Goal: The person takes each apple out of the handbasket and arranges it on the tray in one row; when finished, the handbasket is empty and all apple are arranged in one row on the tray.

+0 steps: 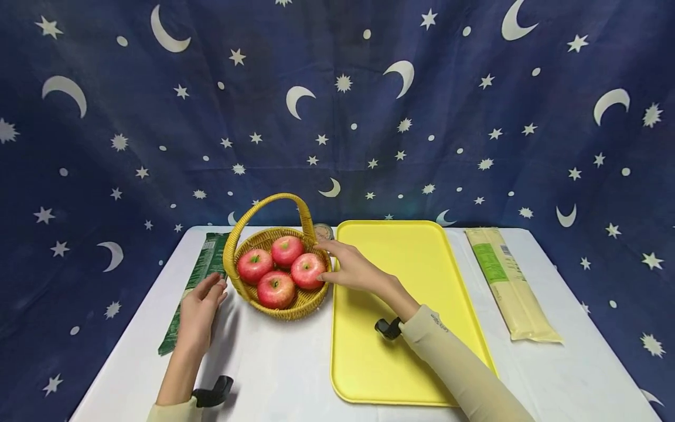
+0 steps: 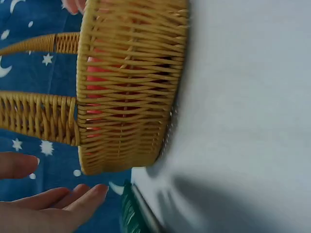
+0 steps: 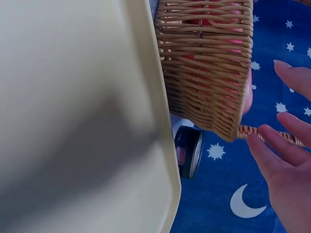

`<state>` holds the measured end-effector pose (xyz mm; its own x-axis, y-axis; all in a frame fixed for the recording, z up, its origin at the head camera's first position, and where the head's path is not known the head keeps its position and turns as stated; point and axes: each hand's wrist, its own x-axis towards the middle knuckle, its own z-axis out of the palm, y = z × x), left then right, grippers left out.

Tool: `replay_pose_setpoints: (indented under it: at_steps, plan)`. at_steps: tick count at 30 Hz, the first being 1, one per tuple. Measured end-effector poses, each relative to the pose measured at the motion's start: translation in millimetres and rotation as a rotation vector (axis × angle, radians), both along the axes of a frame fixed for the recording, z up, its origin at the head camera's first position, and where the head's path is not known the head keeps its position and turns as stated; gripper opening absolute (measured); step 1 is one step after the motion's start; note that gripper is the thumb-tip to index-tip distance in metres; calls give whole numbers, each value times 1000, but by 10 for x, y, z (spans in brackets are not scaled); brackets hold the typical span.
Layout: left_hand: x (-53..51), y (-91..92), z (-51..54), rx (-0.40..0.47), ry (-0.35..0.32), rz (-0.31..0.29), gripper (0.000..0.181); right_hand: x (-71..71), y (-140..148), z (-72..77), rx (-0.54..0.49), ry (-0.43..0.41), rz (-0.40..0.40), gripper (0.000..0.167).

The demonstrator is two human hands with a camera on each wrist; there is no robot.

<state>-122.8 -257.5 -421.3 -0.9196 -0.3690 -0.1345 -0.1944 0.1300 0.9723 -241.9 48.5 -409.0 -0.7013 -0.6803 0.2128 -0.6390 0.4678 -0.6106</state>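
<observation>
The basket (image 1: 289, 313) sits between left hand (image 1: 201, 308) and right hand (image 1: 354, 266), both with fingers loosely apart. The right (from here) looks nearer.

White table (image 1: 285, 363), basket (image 1: 288, 313), yellow tray (image 1: 390, 252), 2 packets (image 1: 508, 284) (image 1: 203, 258), container (image 1: 323, 231)

Basket (image 1: 289, 315) is golden tan with a ribbed weave; apples (image 1: 276, 291) pinkish red, yellowish patches. Tray (image 1: 369, 363) plain yellow, tabletop (image 1: 285, 375) white. One packet (image 1: 197, 278) dark green, another packet (image 1: 519, 299) cream, bright green panel. Backdrop (image 1: 337, 135) navy, scattered with whitish moons, stars, dots.
</observation>
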Motion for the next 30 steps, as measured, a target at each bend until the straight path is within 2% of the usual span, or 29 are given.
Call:
replay_pose_setpoints:
  at_steps: [3,5,9,13,19,24,30]
  plan:
    - [-141,-55,6,122,-37,-49,62,-18,-89,-23,14,-7,16,58]
    - [-232,-68,27,142,-51,-61,60,-32,-133,-34,25,6,28,56]
    - [-389,-94,57,167,-66,-43,58,-63,-211,-49,48,40,48,52]
    - [-503,-121,30,198,-79,-25,57,-81,-278,-63,84,41,57,51]
    - [-611,-116,-45,244,-83,-41,57,-113,-312,-85,122,-13,41,56]
    - [-637,-135,-102,274,-93,-46,58,-151,-343,-113,155,-55,46,64]
    - [-647,-162,-142,293,-101,-44,60,-172,-385,-162,217,-17,61,75]
